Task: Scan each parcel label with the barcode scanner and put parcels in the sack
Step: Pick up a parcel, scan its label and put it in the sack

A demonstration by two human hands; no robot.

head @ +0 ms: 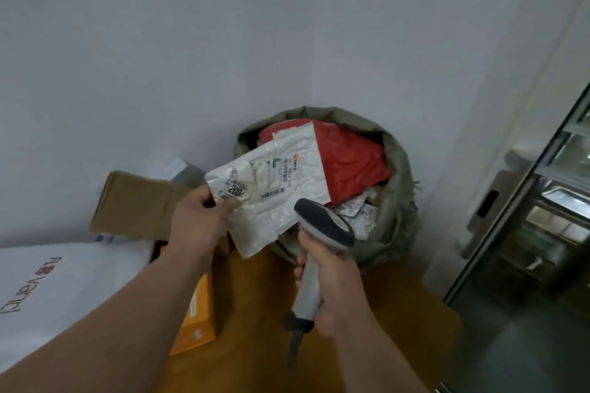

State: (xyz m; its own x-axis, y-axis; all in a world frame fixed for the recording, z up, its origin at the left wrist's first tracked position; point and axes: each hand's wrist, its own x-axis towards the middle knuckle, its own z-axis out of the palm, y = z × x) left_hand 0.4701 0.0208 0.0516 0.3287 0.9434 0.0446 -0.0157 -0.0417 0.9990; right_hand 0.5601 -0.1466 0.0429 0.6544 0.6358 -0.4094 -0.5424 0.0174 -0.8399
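Against the grey wall, my left hand [198, 220] pinches a white padded mailer [271, 188] over the green woven sack [396, 201]; my right hand [332, 284] grips the grey handheld scanner [322, 226].

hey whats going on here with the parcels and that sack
A person is scanning parcels. The left hand pinches a white padded mailer by its corner, label side up, over the table's edge. The right hand grips a barcode scanner, its head just below the label. Behind them stands a green sack, already holding a red parcel and other packets. A cardboard box and an orange box lie to the left.
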